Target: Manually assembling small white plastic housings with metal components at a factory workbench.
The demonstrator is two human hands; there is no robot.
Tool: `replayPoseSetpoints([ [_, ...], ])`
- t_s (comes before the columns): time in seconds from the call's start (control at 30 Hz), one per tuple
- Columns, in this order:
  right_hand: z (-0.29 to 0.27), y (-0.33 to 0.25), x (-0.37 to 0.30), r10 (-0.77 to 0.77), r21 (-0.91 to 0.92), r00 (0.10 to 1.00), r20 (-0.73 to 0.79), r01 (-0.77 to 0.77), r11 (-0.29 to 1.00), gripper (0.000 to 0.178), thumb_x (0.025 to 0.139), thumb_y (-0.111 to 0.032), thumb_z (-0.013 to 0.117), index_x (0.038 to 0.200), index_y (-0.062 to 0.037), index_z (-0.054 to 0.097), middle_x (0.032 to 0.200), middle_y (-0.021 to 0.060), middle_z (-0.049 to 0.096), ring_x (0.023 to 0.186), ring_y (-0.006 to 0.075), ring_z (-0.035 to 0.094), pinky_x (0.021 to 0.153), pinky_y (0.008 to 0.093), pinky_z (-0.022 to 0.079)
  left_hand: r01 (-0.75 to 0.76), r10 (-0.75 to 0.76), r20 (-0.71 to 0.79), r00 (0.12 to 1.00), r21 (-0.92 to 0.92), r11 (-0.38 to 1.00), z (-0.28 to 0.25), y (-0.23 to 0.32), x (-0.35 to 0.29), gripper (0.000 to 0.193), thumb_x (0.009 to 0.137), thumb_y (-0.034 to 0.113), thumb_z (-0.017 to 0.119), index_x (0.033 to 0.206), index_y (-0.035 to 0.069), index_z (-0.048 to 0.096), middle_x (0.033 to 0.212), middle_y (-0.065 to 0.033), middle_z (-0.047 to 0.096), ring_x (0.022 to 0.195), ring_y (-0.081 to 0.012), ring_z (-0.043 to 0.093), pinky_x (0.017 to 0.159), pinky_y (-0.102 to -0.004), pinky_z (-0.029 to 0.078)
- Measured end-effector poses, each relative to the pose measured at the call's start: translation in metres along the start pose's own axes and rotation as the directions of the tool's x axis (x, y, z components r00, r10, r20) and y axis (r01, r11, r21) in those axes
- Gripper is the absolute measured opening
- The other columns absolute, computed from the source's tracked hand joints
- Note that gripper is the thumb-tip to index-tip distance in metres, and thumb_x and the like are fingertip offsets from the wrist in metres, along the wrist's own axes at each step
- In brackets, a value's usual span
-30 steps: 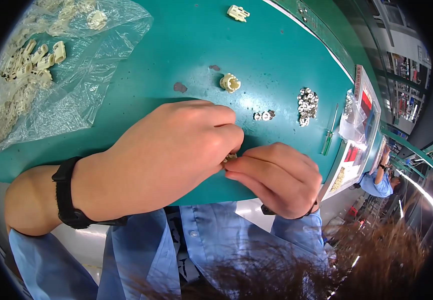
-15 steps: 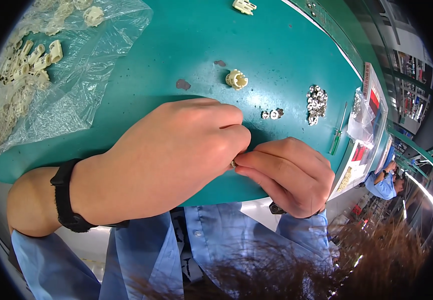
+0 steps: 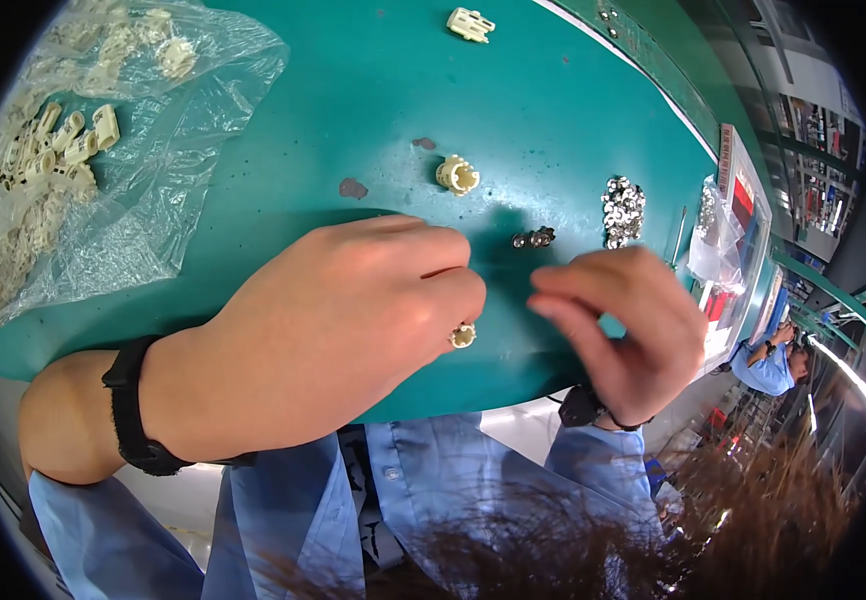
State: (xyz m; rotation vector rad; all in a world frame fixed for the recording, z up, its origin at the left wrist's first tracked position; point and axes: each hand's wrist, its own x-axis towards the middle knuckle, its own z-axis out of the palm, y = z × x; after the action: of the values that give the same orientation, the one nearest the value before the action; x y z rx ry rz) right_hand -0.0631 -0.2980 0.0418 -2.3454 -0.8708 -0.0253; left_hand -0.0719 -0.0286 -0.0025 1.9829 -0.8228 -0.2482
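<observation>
My left hand (image 3: 363, 320) is closed around a cream plastic connector shell (image 3: 463, 337); only its round toothed end sticks out below the fingers. Just to the right, my right hand (image 3: 633, 325) hovers apart from the shell, thumb and forefinger separated, with nothing visible between them. Beyond the hands a few small shiny metal pieces (image 3: 533, 238) lie on the green table mat (image 3: 333, 90). Another cream shell with a notched rim (image 3: 458, 175) stands farther off. To the right of it sits a pile of small metal parts (image 3: 623, 212).
A clear plastic bag (image 3: 223, 110) with many cream parts (image 3: 58, 140) spreads over the left side. One cream piece (image 3: 471, 25) lies at the far edge. At the right are a screwdriver (image 3: 681, 232), a small clear bag (image 3: 718, 250) and a white-edged tray (image 3: 738, 325). A person (image 3: 765, 360) sits beyond.
My right hand has drawn away from the left hand to the right, and its fingers have parted. The shell's end now shows below my left hand. The view has shifted slightly.
</observation>
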Motion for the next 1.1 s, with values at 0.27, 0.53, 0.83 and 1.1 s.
replayPoseSetpoints([
  [0.27, -0.006, -0.004, 0.003, -0.071, 0.116, 0.991, 0.115, 0.057, 0.992, 0.026, 0.077, -0.007, 0.098, 0.101, -0.0025, 0.089, 0.091, 0.0113, 0.078, 0.076, 0.0237, 0.073, 0.061, 0.0344, 0.053, 0.019, -0.017, 0.032, 0.999, -0.036, 0.999, -0.008, 0.004, 0.004, 0.018, 0.085, 0.005, 0.091, 0.1, 0.008, 0.081, 0.095, -0.0043, 0.071, 0.084, -0.0268, 0.07, 0.073, -0.0398, 0.06],
  [0.53, -0.021, 0.021, -0.005, 0.034, 0.101, 0.998, -0.047, -0.029, 0.994, 0.022, 0.081, -0.006, 0.096, 0.102, -0.0032, 0.088, 0.09, 0.0086, 0.077, 0.077, 0.02, 0.071, 0.064, 0.0333, 0.052, 0.125, -0.123, 0.102, 0.987, -0.015, 0.992, -0.01, 0.012, 0.012, 0.027, 0.084, 0.0, 0.094, 0.107, 0.009, 0.086, 0.099, -0.0041, 0.075, 0.08, -0.0194, 0.07, 0.065, -0.0355, 0.058],
  [0.83, -0.055, 0.036, -0.094, 0.687, -0.133, 0.629, -0.364, -0.765, 0.63, 0.043, 0.096, -0.008, 0.089, 0.135, -0.0063, 0.073, 0.091, 0.0045, 0.07, 0.072, 0.0161, 0.065, 0.064, 0.0338, 0.05, 0.159, -0.153, 0.138, 0.978, -0.031, 0.987, -0.018, 0.014, 0.009, 0.033, 0.083, 0.002, 0.097, 0.113, 0.011, 0.085, 0.098, -0.0009, 0.074, 0.079, -0.0128, 0.066, 0.063, -0.0292, 0.053],
  [1.1, -0.028, 0.045, -0.111, 0.676, 0.002, 0.575, -0.462, -0.761, 0.649, 0.034, 0.107, -0.006, 0.077, 0.139, -0.0067, 0.069, 0.095, 0.0047, 0.068, 0.07, 0.0142, 0.061, 0.062, 0.0302, 0.046, 0.159, -0.155, 0.125, 0.98, -0.025, 0.987, -0.02, 0.011, 0.007, 0.027, 0.084, 0.001, 0.095, 0.106, 0.011, 0.084, 0.096, -0.0007, 0.074, 0.078, -0.0135, 0.065, 0.062, -0.0303, 0.053],
])
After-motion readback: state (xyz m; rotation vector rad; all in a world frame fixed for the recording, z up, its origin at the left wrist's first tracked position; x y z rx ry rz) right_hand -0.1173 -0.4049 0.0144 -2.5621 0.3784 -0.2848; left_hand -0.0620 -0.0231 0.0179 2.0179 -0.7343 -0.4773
